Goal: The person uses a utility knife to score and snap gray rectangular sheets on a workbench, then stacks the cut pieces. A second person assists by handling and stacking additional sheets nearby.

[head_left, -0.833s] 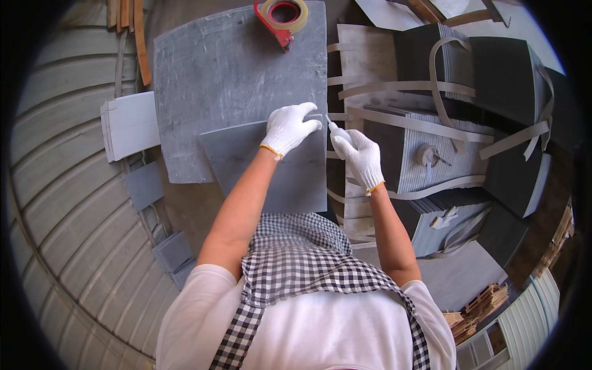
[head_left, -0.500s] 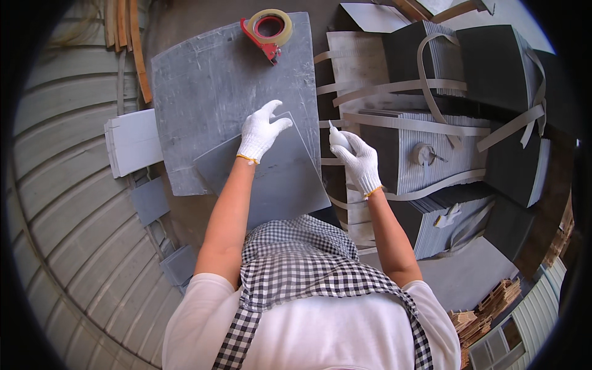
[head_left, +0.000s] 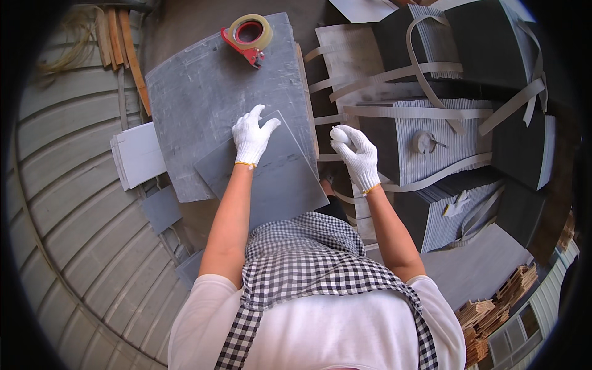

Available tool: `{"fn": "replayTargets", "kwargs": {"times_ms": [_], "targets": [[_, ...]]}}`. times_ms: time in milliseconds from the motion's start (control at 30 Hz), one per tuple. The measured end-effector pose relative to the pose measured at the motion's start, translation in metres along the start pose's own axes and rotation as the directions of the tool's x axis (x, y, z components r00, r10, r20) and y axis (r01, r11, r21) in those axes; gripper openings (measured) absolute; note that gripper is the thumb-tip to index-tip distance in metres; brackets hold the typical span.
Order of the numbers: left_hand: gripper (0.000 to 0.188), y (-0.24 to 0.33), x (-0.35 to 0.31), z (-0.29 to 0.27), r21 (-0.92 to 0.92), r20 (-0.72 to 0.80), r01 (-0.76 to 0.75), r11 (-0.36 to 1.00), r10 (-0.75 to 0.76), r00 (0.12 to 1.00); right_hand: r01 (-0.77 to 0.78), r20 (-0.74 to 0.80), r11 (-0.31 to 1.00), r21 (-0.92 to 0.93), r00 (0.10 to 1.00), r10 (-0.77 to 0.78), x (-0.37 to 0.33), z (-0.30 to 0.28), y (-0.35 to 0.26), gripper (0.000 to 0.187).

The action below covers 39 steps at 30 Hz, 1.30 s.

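Both hands wear white knit gloves with yellow cuffs. My left hand rests at the upper part of a smooth grey sheet, its thumb and forefinger apart and nothing held between them. That sheet lies at a slant over a larger scuffed grey board; the edge of another thin sheet shows just beneath it. Off the board's right side, my right hand is closed around a small white squeeze bottle. The glove hides part of the bottle, and its tip is hard to make out.
A red tape dispenser with clear tape sits at the board's far end. To the right stand strapped stacks of dark grey sheets. White panels are at the left, with wooden strips beyond. Wood pieces lie at the lower right.
The right hand has turned the bottle, so its pointed nozzle no longer sticks up as before. The left hand stays at the sheet's top edge, while the whole view has shifted slightly.
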State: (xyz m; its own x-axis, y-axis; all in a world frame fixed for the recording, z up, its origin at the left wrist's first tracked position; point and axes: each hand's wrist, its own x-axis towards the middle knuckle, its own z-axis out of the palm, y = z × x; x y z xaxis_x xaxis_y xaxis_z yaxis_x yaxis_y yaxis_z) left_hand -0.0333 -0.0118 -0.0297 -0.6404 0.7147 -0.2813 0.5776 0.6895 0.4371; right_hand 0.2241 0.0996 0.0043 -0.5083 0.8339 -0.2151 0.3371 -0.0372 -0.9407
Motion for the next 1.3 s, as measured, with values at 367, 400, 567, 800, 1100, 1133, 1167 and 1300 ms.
{"fn": "replayTargets", "kwargs": {"times_ms": [367, 400, 567, 800, 1100, 1133, 1167, 1300], "targets": [[0.021, 0.057, -0.06, 0.006, -0.198, -0.229, -0.415, 0.888, 0.37, 0.9, 0.016, 0.02, 0.989, -0.146, 1.0, -0.013, -0.001, 0.018, -0.008, 0.034], [0.034, 0.062, -0.07, 0.009, -0.445, -0.011, -0.185, 0.876, 0.2, 0.98, -0.016, 0.035, 0.988, -0.154, 0.999, 0.021, -0.003, 0.019, -0.011, 0.034], [0.073, 0.074, -0.089, 0.027, -0.759, 0.185, 0.067, 0.647, 0.117, 0.976, 0.041, 0.064, 0.971, -0.235, 0.998, -0.027, -0.015, 0.048, -0.008, 0.028], [0.034, 0.059, -0.087, 0.049, -0.796, 0.195, 0.158, 0.584, 0.0, 0.981, 0.189, 0.016, 0.961, -0.204, 0.982, -0.19, -0.026, 0.038, 0.013, 0.03], [0.032, 0.065, -0.09, 0.067, -0.659, -0.041, -0.036, 0.751, 0.012, 0.999, -0.431, -0.678, 0.736, -0.523, 0.734, -0.052, -0.042, -0.119, 0.114, 0.023], [0.031, 0.067, -0.09, 0.066, -0.636, -0.046, -0.051, 0.77, 0.028, 0.999, -0.419, -0.685, 0.667, -0.616, 0.702, -0.192, -0.043, -0.144, 0.128, 0.022], [0.031, 0.068, -0.09, 0.065, -0.623, -0.047, -0.047, 0.781, 0.022, 0.999, -0.478, -0.688, 0.596, -0.645, 0.702, -0.181, -0.042, -0.164, 0.131, 0.024], [0.031, 0.071, -0.091, 0.066, -0.539, -0.068, -0.085, 0.838, 0.057, 0.996, -0.659, -0.695, 0.407, -0.632, 0.715, 0.078, -0.032, -0.213, 0.177, 0.046]]}}
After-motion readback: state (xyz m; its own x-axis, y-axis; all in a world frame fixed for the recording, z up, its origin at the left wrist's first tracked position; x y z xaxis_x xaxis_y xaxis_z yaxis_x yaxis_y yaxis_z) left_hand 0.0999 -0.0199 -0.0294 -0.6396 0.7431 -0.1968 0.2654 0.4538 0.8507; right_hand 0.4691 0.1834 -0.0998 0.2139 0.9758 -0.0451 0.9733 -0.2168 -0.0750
